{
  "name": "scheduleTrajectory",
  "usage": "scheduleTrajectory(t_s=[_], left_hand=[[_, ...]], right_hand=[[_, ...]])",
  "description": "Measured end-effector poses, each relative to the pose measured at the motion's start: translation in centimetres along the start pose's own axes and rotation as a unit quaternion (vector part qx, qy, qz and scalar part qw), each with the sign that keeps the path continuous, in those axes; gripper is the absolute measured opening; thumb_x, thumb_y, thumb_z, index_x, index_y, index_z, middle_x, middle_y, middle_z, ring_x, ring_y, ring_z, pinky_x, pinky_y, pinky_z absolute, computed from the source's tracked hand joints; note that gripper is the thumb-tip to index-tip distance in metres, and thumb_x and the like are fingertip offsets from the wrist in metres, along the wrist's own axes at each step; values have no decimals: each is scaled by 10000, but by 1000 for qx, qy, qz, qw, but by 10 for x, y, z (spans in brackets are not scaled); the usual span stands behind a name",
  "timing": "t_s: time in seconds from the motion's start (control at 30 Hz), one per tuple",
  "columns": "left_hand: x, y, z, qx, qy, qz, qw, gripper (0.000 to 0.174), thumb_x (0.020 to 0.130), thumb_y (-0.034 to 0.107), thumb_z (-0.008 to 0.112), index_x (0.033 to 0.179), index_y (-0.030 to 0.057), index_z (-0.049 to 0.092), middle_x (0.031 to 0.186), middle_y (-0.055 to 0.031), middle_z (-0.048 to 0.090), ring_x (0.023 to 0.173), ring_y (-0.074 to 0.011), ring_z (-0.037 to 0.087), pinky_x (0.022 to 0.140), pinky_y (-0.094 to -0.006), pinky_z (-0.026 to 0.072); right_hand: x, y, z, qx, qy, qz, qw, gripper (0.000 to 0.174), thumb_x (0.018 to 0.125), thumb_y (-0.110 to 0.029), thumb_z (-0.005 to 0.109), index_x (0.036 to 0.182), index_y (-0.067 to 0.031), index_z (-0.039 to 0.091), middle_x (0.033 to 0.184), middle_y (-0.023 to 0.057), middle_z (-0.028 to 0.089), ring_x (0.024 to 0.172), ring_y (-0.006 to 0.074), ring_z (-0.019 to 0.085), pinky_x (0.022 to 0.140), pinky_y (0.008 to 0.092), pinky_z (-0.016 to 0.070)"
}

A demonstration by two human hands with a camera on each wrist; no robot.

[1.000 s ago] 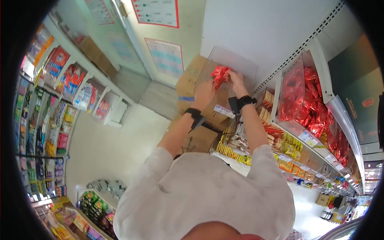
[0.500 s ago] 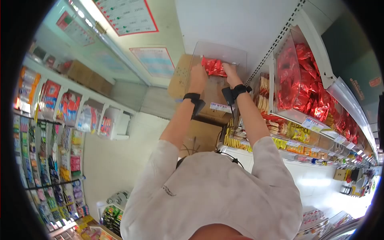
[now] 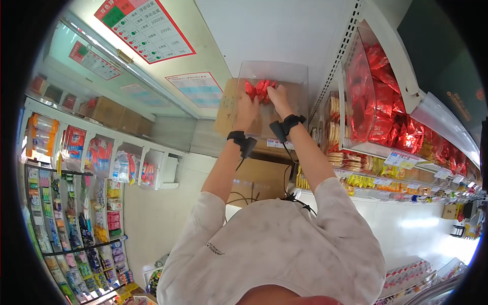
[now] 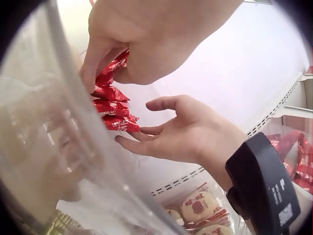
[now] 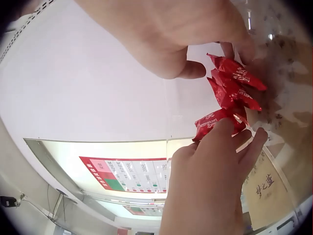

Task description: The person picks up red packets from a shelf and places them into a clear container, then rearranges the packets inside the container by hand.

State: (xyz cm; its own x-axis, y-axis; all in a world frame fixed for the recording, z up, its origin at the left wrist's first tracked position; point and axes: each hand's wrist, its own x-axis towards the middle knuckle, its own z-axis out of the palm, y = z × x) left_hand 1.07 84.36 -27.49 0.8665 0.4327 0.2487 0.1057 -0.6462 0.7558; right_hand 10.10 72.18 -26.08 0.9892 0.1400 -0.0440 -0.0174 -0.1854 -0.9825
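Several red foil packets stand in a row inside or just above a clear plastic bin. The left hand pinches one end of the row; in the right wrist view its thumb and fingers hold the nearest packet. At the other end is the right hand. The left wrist view shows this hand with fingers loosely extended and thumb apart, fingertips at the edge of the lowest packet.
Right of the bin, a shelf bin holds many red packets, with wrapped round biscuits and yellow packets lower down. Cardboard lies behind and under the clear bin. A white wall panel rises behind; shelves of goods stand at left.
The head view has shifted, so the bin sits further left. The red packets went from a bunch to a row between both hands, and the right hand's grip looks looser.
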Motion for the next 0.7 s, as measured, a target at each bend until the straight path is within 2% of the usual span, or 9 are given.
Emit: scheduleTrajectory(t_s=[0.07, 0.13, 0.27, 0.3, 0.4, 0.47, 0.57, 0.67, 0.7], left_hand=[[4, -3, -4, -16, -9, 1, 1000, 437, 922, 195, 652, 1176, -106, 464, 872, -316, 673, 806, -505, 655, 709, -559, 516], [0, 7, -10, 32, -14, 6, 999, 436, 923, 177, 647, 1196, -106, 459, 908, -329, 666, 846, -504, 654, 731, -557, 515], [10, -17, 8, 61, 23, 62, 996, 489, 918, 121, 642, 1279, -110, 406, 1010, -356, 648, 942, -522, 636, 785, -558, 506], [11, -13, 7, 33, 14, 75, 997, 480, 925, 131, 632, 1279, -117, 424, 1051, -346, 636, 982, -505, 629, 814, -541, 503], [-17, 16, -4, 0, 3, 106, 994, 516, 935, 142, 613, 1334, -115, 410, 1162, -320, 606, 1082, -470, 609, 885, -504, 497], [-24, 51, -16, 43, 42, 156, 986, 636, 926, 122, 620, 1443, -82, 312, 1218, -309, 595, 1123, -468, 600, 912, -494, 497], [-23, 21, 9, -47, 13, 83, 995, 780, 904, 82, 640, 1523, -33, 180, 1268, -292, 587, 1137, -480, 595, 962, -492, 485], [-17, 15, 5, -21, -44, 105, 993, 875, 853, 23, 644, 1519, -116, 94, 1523, -356, 269, 1338, -495, 421, 1091, -495, 386], [-15, 10, 8, -53, -60, 106, 991, 880, 841, 20, 652, 1525, -98, 113, 1525, -353, 264, 1352, -485, 411, 1105, -492, 375]], right_hand=[[3, 14, 7, 23, 10, -37, 999, 370, 824, -217, 621, 1001, 100, 694, 856, 220, 714, 790, 254, 677, 770, 388, 519], [-1, 21, 10, -74, 61, -110, 989, 412, 837, -242, 622, 1140, 31, 688, 909, 226, 715, 837, 287, 672, 869, 404, 499], [9, 33, 14, -87, 34, -130, 987, 469, 854, -282, 625, 1262, -56, 676, 960, 252, 702, 901, 359, 670, 1000, 445, 449], [-1, 13, 6, -107, 10, -105, 989, 458, 857, -212, 617, 1250, 24, 620, 1022, 237, 711, 1055, 416, 642, 1141, 526, 314], [0, 23, 15, -80, 105, -122, 984, 570, 856, -226, 654, 1333, 65, 544, 1041, 237, 683, 955, 354, 690, 927, 424, 515], [2, 20, 18, -40, 99, -112, 988, 593, 869, -211, 656, 1344, 105, 495, 1035, 219, 690, 944, 324, 695, 886, 405, 536], [-18, 8, 11, 1, 75, -110, 991, 615, 888, -209, 656, 1357, 135, 458, 1042, 198, 694, 932, 289, 700, 853, 390, 553], [-12, 7, 10, 6, 68, -114, 991, 579, 886, -209, 668, 1328, 118, 487, 1052, 185, 695, 938, 274, 698, 850, 382, 552], [-9, 13, 15, 3, 69, -112, 991, 560, 881, -207, 674, 1313, 107, 505, 1054, 181, 695, 944, 272, 697, 851, 380, 550]])
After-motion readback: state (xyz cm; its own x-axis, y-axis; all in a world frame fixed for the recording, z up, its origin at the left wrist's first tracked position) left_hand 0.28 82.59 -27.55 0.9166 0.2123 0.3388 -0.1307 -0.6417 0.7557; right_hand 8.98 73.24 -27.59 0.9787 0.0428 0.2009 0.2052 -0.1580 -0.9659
